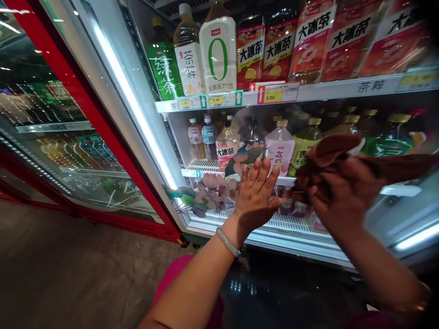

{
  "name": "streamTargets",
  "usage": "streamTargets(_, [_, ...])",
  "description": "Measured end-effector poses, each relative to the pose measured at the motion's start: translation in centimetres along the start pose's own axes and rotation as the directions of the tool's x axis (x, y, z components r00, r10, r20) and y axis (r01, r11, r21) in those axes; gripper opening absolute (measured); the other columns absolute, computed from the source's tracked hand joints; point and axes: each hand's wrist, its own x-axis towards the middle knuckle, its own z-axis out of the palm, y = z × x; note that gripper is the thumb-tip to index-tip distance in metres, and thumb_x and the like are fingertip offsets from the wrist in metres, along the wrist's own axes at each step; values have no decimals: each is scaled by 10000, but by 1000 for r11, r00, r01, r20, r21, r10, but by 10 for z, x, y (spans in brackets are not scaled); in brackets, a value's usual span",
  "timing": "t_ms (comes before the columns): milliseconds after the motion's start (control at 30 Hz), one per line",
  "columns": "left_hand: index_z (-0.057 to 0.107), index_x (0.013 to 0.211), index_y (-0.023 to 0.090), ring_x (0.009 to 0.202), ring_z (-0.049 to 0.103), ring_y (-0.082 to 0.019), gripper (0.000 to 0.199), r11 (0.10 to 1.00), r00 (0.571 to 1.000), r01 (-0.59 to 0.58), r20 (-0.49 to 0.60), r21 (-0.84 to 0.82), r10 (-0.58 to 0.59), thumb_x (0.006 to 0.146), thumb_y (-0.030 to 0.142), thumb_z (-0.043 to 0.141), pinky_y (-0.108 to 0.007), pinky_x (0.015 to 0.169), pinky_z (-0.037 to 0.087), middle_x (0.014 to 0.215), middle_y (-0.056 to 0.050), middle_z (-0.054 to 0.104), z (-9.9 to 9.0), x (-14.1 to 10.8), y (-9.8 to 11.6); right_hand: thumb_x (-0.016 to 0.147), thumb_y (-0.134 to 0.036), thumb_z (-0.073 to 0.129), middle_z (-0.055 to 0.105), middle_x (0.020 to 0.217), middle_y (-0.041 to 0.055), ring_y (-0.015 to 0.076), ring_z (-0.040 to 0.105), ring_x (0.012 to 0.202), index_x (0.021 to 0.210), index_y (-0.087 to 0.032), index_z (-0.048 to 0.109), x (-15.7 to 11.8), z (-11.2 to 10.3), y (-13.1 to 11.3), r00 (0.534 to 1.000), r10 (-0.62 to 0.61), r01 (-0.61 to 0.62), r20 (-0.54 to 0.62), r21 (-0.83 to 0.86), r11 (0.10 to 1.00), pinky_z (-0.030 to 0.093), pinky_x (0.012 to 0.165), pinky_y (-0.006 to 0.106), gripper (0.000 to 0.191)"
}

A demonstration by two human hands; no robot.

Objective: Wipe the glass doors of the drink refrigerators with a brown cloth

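My left hand lies flat with fingers spread, apparently against the glass door of a drinks cooler. A pale bangle circles that wrist. Beside the fingers a flower decal with pink petals and green leaves shows on the glass. To the right, my right hand is closed around a bunched brown cloth, somewhat blurred. One end of the cloth trails off to the right. Whether the cloth touches the glass I cannot tell. Behind the hands stands a pink drink bottle, partly covered.
Large tea bottles line the upper shelf above price tags. Smaller bottles stand on the shelf below. A red door frame borders a neighbouring cooler at left. Grey floor lies at the lower left.
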Motion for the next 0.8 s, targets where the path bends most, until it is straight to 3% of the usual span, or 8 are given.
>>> streamTargets(100, [92,1702,136,1659,125,-277,753,1000,1000,-4,20,15,4,1090,554,222,-556,1350,36,1723,-181,328,7,0,5,827,-252,809,678,1377,67,350,612,1324,1013,-266,737,-28,17,-16,970,-206,190,130,122,974,563,1073,533,201])
streamTargets(200, [104,1700,137,1657,136,-281,747,1000,1000,9,21,27,-9,1091,525,290,-574,1340,-19,1715,-182,341,11,2,7,885,-216,751,701,1365,40,280,652,1274,1145,-313,731,-36,14,-14,933,-263,232,246,149,961,588,1046,458,278])
streamTargets(300, [88,1703,148,1658,131,-274,734,1000,1000,24,5,18,-24,1095,524,254,-570,1341,-15,1723,-172,328,13,6,11,852,-218,783,616,1501,63,355,541,1423,1251,-316,692,-18,-7,12,961,-229,217,153,90,972,512,1145,572,420])
streamTargets(433, [63,1706,158,1660,118,-266,731,1000,1000,7,-17,-21,-7,1093,542,171,-552,1348,30,1735,-158,306,16,12,18,799,-262,826,469,1633,105,452,363,1541,1268,-259,678,-7,-20,31,999,-26,25,-41,-35,999,376,1238,662,492])
streamTargets(567, [62,1704,141,1661,98,-257,712,999,999,-34,-23,-34,33,1099,501,167,-526,1353,58,1745,-153,281,23,14,29,854,-239,799,623,1491,56,343,465,1500,1145,-273,702,-36,-5,10,963,-230,225,142,53,973,489,1180,526,308])
streamTargets(667, [73,1703,137,1661,87,-253,700,997,998,-62,-28,-34,61,1100,483,153,-522,1353,78,1756,-140,254,30,14,34,886,-207,767,687,1409,32,278,543,1441,1236,-317,692,-48,-7,15,906,-322,295,277,132,946,515,1147,484,375])
streamTargets(733, [79,1703,132,1660,88,-256,701,998,998,-59,-34,-24,58,1101,479,176,-518,1352,88,1752,-146,263,32,15,36,876,-226,775,618,1508,59,317,517,1467,1303,-328,669,-43,-19,37,922,-280,263,267,100,960,509,1149,526,452])
streamTargets(800, [83,1702,130,1659,103,-265,711,999,998,-50,-30,-20,49,1100,483,214,-525,1350,88,1742,-160,287,34,16,37,838,-306,813,505,1612,101,384,464,1501,1389,-316,617,-32,-34,62,971,-195,195,140,16,981,471,1173,599,586])
